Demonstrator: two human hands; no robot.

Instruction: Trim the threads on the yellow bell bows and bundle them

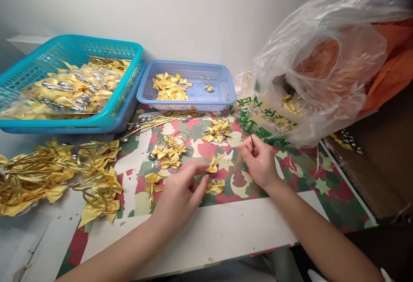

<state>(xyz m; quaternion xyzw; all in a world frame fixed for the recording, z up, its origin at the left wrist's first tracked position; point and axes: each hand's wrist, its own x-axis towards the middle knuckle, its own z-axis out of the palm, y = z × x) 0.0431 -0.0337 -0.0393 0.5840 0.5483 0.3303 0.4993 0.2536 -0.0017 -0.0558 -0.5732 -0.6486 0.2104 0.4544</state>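
My left hand (183, 191) is over the middle of the table, its fingers curled and the index fingertip at a small yellow ribbon bow (213, 165) with a short gold stem. The thumb stands a little apart below. Under this bow lies another yellow bow (215, 187) with silver beads. To the right, my right hand (262, 161) is closed around a thin dark object (253, 145); its kind is mostly hidden by the fingers. Left of my left hand lies a folded bow (153, 187), and behind it a cluster of bows (169, 148) with silver beads and gold loops.
A teal basket (137, 71) holds bagged bows and beads. A smaller blue basket (229, 88) contains loose bows. Gold-corded bows (38, 174) are heaped at left. A clear plastic bag (309, 114) stands at right. White board (226, 230) covers the patterned table's front.
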